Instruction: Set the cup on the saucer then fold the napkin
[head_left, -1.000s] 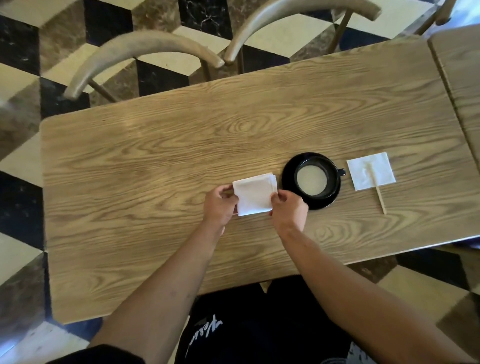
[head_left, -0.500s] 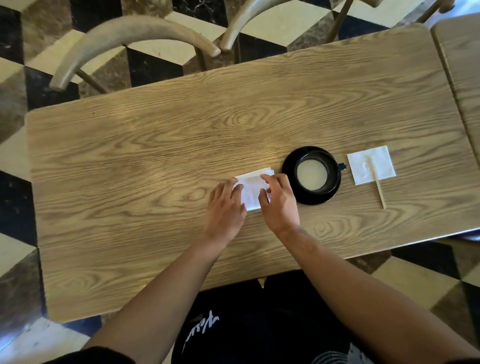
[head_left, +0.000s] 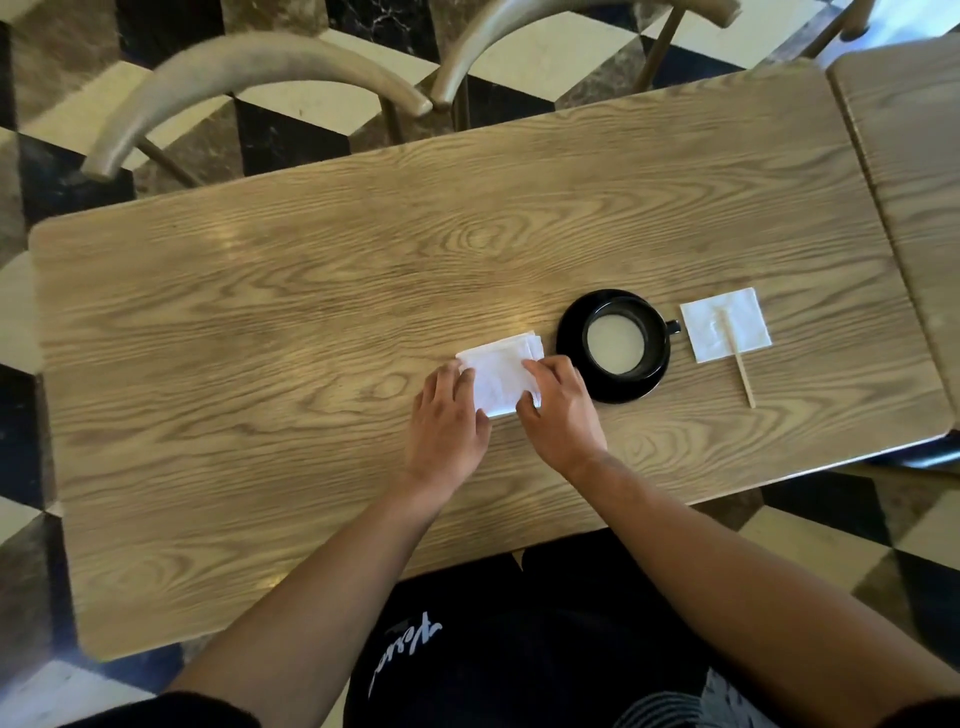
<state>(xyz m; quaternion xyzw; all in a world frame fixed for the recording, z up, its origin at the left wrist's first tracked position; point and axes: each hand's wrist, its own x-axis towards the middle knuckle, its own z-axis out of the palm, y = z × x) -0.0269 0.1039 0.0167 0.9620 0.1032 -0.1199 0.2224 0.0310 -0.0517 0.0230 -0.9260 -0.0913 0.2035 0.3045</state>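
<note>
A black cup (head_left: 623, 340) with a pale drink stands on the black saucer (head_left: 574, 358), its handle pointing right. Just left of the saucer lies a white napkin (head_left: 501, 374), folded into a small, slightly rumpled rectangle. My left hand (head_left: 449, 421) lies flat with its fingers on the napkin's left edge. My right hand (head_left: 561, 410) covers the napkin's right side, thumb and fingers pressing on it; whether they pinch a layer I cannot tell. Both forearms reach in from the near edge of the wooden table (head_left: 311, 364).
A second white napkin (head_left: 724, 325) lies flat to the right of the saucer with a wooden stirrer (head_left: 737, 364) across it. Two curved chair backs (head_left: 249, 78) stand beyond the far edge. Another table (head_left: 914, 156) abuts on the right.
The napkin was held by its near corners; it has since been folded over into a narrower shape, and both hands have moved up onto it and now press it flat.
</note>
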